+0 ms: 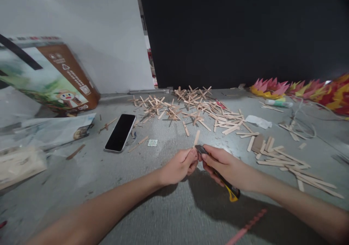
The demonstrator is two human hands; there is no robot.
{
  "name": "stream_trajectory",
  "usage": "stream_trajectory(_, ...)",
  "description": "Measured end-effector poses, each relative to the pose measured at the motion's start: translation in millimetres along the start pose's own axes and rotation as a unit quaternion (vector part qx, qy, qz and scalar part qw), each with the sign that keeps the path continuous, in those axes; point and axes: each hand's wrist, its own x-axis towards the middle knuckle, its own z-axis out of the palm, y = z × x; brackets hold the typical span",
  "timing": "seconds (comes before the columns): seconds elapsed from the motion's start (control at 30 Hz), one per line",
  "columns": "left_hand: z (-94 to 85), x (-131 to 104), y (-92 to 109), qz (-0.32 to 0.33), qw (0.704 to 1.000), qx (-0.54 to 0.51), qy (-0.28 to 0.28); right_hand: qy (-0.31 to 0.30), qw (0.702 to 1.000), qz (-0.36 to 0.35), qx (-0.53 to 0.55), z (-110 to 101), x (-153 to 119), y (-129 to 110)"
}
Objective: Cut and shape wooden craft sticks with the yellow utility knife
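My left hand (180, 166) is closed around a wooden craft stick (196, 137), whose pale end points up and away from me. In my right hand (225, 165) is a utility knife (231, 193) with a black and yellow handle. The knife's dark head meets the stick just above my left fingertips, and the two hands touch or nearly touch. Whether the blade has cut into the wood cannot be made out. Beyond my hands lies a spread of craft sticks (218, 115), some crossed in clusters.
A phone (120, 133) lies left of my hands, near a printed bag (65, 81) and plastic packaging (21, 165). More sticks (283, 159) are piled at right. Pink and yellow paper petals (269, 88) stand at back right. A pink strip (247, 227) lies at the front.
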Motion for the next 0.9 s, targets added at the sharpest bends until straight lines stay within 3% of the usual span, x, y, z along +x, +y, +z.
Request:
stream_trajectory(0.4,0.6,0,0,-0.023,1.000,-0.005,0.004,-0.005,0.998,-0.002,0.059,1,3,10)
stream_trajectory(0.73,-1.5,-1,6,-0.016,0.999,0.033,-0.013,0.067,0.988,-0.059,-0.128,5,-1,0)
stream_trajectory(0.9,-0.2,-1,5,-0.014,0.999,0.038,-0.004,0.036,0.999,-0.025,-0.022,3,0,5)
